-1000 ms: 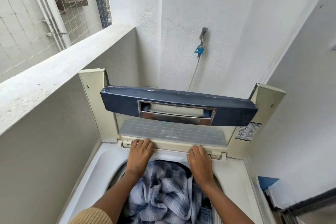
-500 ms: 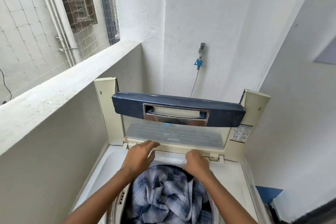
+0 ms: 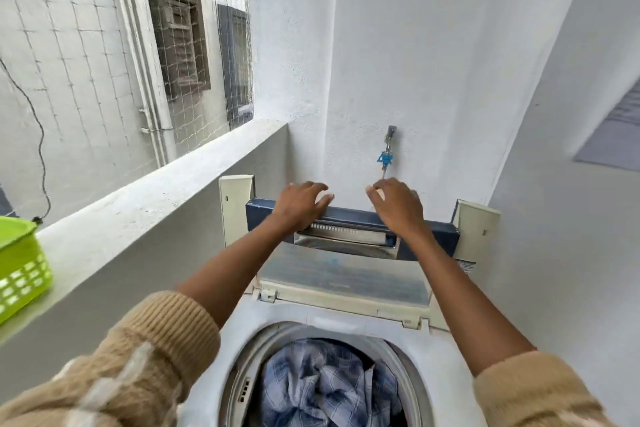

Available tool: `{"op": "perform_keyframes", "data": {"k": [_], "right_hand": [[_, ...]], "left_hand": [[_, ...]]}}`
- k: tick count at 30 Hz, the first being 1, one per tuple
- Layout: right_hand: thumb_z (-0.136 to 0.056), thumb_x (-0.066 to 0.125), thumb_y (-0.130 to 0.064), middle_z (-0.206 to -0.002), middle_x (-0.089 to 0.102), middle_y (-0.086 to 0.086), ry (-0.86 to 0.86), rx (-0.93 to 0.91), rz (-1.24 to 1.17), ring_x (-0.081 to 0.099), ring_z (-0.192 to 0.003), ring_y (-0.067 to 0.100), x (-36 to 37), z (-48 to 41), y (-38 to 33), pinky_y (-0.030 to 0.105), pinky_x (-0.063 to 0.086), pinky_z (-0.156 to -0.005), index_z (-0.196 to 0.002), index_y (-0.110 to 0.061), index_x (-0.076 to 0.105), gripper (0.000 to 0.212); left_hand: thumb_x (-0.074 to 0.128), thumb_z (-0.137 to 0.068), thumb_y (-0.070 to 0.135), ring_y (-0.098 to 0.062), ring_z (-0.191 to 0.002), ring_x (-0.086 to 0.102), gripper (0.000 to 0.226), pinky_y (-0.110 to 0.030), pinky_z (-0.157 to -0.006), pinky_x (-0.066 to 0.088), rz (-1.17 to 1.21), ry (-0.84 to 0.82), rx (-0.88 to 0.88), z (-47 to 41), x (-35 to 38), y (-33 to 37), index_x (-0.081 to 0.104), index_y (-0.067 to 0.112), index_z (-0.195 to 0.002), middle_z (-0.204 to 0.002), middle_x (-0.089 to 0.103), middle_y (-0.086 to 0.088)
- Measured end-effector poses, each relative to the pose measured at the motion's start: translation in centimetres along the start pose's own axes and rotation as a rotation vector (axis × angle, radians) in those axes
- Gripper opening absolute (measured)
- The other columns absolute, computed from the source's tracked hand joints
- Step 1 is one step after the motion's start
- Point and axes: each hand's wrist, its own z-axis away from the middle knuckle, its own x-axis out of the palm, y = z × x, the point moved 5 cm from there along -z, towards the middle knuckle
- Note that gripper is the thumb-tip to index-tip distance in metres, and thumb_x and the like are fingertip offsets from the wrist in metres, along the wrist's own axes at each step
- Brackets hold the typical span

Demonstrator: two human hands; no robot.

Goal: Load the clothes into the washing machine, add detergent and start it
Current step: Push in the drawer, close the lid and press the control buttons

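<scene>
A white top-loading washing machine (image 3: 294,315) stands below me with its folding lid (image 3: 346,277) raised upright. Blue checked clothes (image 3: 329,388) fill the drum. The lid's upper edge is a dark blue handle bar (image 3: 433,230) with a metal recess. My left hand (image 3: 299,206) and my right hand (image 3: 398,206) are both up at that bar. Their fingers stretch over its top edge, and the palms hide part of the bar. Neither hand holds anything else. No detergent is in view.
A concrete ledge (image 3: 138,204) runs along the left, close to the machine, with a green plastic basket (image 3: 20,274) on it. A tap with a blue hose fitting (image 3: 387,149) sticks out of the wall behind the lid. A white wall closes the right side.
Both hands rose from the lid's lower hinge area, just above the clothes, to the blue bar on top of the lid. My head tipped up and back.
</scene>
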Motion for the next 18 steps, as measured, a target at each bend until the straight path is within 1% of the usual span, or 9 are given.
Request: {"op": "perform_keyframes", "data": {"k": [3, 5, 6, 8, 9, 11, 14, 16, 18], "right_hand": [[-0.094, 0.019, -0.06, -0.111, 0.065, 0.009, -0.27, 0.043, 0.102, 0.058, -0.102, 0.028, 1.4, 0.3, 0.3, 0.044, 0.037, -0.097, -0.093, -0.015, 0.06, 0.06], [-0.091, 0.013, -0.066, -0.114, 0.065, 0.005, -0.345, 0.052, 0.138, 0.057, -0.105, 0.026, 0.6, -0.3, -0.5, 0.045, 0.034, -0.1, -0.106, -0.019, 0.062, 0.069], [-0.089, 0.012, -0.068, -0.113, 0.065, 0.004, -0.343, 0.04, 0.147, 0.057, -0.104, 0.026, 0.1, -0.7, -0.8, 0.045, 0.034, -0.099, -0.109, -0.021, 0.061, 0.071], [-0.085, 0.013, -0.073, -0.102, 0.066, 0.002, -0.321, -0.009, 0.157, 0.058, -0.096, 0.025, -0.6, -0.3, -1.0, 0.043, 0.036, -0.091, -0.099, -0.022, 0.06, 0.071], [-0.083, 0.015, -0.076, -0.096, 0.065, 0.001, -0.311, -0.034, 0.162, 0.058, -0.091, 0.025, -0.6, 0.5, -1.0, 0.041, 0.038, -0.087, -0.093, -0.021, 0.059, 0.07], [-0.079, 0.022, -0.079, -0.092, 0.065, 0.0, -0.272, -0.087, 0.181, 0.059, -0.088, 0.024, -0.6, 2.5, -1.1, 0.04, 0.039, -0.082, -0.092, -0.02, 0.057, 0.07], [-0.07, 0.034, -0.085, -0.107, 0.063, 0.0, -0.203, -0.173, 0.215, 0.056, -0.098, 0.024, -0.9, 5.0, -2.2, 0.04, 0.039, -0.085, -0.109, -0.022, 0.056, 0.077], [-0.063, 0.042, -0.086, -0.117, 0.059, 0.0, -0.156, -0.21, 0.265, 0.054, -0.105, 0.023, -0.7, 7.1, -2.8, 0.04, 0.038, -0.09, -0.12, -0.023, 0.051, 0.086], [-0.059, 0.047, -0.086, -0.118, 0.058, 0.0, -0.086, -0.223, 0.288, 0.053, -0.106, 0.023, -0.3, 9.1, -2.9, 0.039, 0.037, -0.091, -0.122, -0.022, 0.05, 0.09]], "left_hand": [[0.022, -0.098, 0.043, -0.031, -0.099, 0.061, 0.05, -0.037, -0.082, 0.045, -0.094, 0.067, 0.008, 0.4, 0.5, -0.4, 0.065, 0.017, -0.099, -0.11, 0.068, -0.011], [0.021, -0.099, 0.042, -0.031, -0.095, 0.061, 0.049, -0.036, -0.077, 0.045, -0.107, 0.122, 0.02, 0.2, -0.9, -0.2, 0.064, 0.018, -0.1, -0.106, 0.068, -0.01], [0.021, -0.098, 0.044, -0.03, -0.096, 0.061, 0.049, -0.036, -0.078, 0.045, -0.11, 0.136, 0.03, 0.1, -1.6, -0.1, 0.063, 0.021, -0.105, -0.107, 0.067, -0.008], [0.017, -0.093, 0.055, -0.027, -0.102, 0.06, 0.056, -0.037, -0.083, 0.044, -0.123, 0.118, 0.064, 0.7, -2.1, -0.1, 0.06, 0.025, -0.113, -0.115, 0.066, -0.004], [0.013, -0.087, 0.063, -0.025, -0.107, 0.059, 0.066, -0.037, -0.088, 0.042, -0.123, 0.087, 0.086, 1.4, -2.0, 0.0, 0.058, 0.026, -0.118, -0.119, 0.064, -0.002], [0.007, -0.074, 0.074, -0.023, -0.116, 0.054, 0.085, -0.04, -0.101, 0.034, -0.099, 0.042, 0.127, 3.5, -1.5, 0.2, 0.053, 0.026, -0.126, -0.129, 0.059, 0.001], [0.013, -0.066, 0.08, -0.02, -0.125, 0.048, 0.091, -0.044, -0.112, 0.02, -0.046, 0.077, 0.127, 6.5, -1.8, -0.1, 0.05, 0.029, -0.131, -0.135, 0.054, 0.006], [0.019, -0.064, 0.085, -0.02, -0.123, 0.05, 0.093, -0.049, -0.111, 0.02, -0.025, 0.13, 0.131, 8.5, -1.6, -0.3, 0.053, 0.028, -0.129, -0.131, 0.057, 0.006], [0.017, -0.069, 0.085, -0.021, -0.116, 0.057, 0.09, -0.055, -0.107, 0.027, -0.045, 0.218, 0.172, 10.4, -0.8, -0.1, 0.057, 0.026, -0.124, -0.124, 0.062, 0.005]]}}
